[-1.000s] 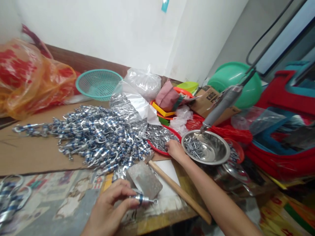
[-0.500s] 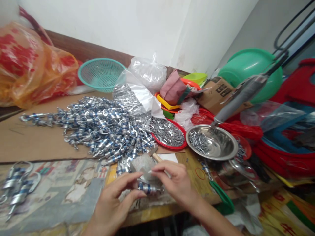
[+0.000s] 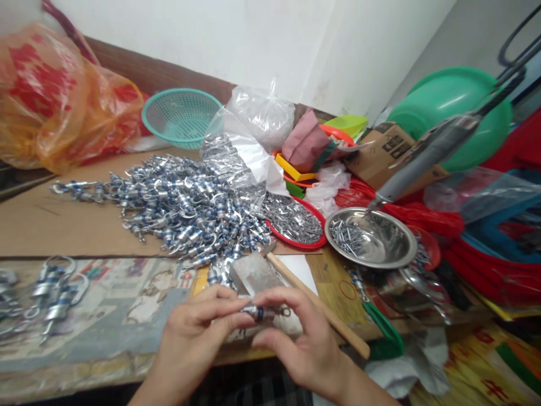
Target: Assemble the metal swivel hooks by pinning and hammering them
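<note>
A blue-and-silver metal cylinder with a small ring at its end (image 3: pixel 262 313) is pinched between the thumb and fingers of my left hand (image 3: pixel 198 330). It lies sideways, ring end to the right. My right hand (image 3: pixel 310 338) curves around that end, its thumb and index finger apart above and below the cylinder; whether a fingertip touches it I cannot tell. Just beyond my hands is a grey metal block (image 3: pixel 258 274). A hammer (image 3: pixel 333 318) with a wooden handle slants past the block and behind my right hand.
A large heap of blue-and-silver hooked cylinders (image 3: pixel 186 206) covers the cardboard (image 3: pixel 25 225). To its right stand a red tray (image 3: pixel 315 243) of small metal parts and a steel bowl (image 3: pixel 393 242) of pins. A grey corded tool (image 3: pixel 426 160) hangs over the bowl.
My right thumb and index finger have gone from close together above the cylinder to spread around its ring end. My left hand keeps its hold. The view has shifted, showing more of the hammer handle.
</note>
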The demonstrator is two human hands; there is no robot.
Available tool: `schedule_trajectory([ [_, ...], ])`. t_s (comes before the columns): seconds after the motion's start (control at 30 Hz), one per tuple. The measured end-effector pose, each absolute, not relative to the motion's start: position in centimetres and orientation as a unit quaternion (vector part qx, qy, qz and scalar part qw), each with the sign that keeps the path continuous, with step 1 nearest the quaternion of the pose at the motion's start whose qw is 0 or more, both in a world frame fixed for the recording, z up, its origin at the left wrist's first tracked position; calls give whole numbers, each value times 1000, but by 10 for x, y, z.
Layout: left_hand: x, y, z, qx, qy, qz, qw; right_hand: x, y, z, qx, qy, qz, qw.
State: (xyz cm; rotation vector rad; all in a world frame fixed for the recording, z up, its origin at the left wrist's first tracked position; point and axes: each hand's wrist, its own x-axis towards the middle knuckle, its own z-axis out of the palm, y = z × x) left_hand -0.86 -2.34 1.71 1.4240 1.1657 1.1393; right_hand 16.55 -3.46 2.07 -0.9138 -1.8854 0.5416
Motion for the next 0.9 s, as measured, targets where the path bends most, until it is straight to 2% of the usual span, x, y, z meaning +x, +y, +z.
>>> schedule_trajectory([
  [0.13,-12,-24,22,582,489,447,472,173,-35,20,-272,-866,41,417],
  [0.23,-12,-24,25,635,486,423,426,178,-32,26,-234,-893,-11,383],
  [0.37,-13,-24,25,655,471,440,395,178,-31,29,-250,-880,12,403],
  [0.6,-13,-24,14,588,492,382,516,176,-36,18,-295,-852,73,427],
  [0.9,-10,-31,12,541,486,399,559,180,-36,15,-298,-833,134,447],
])
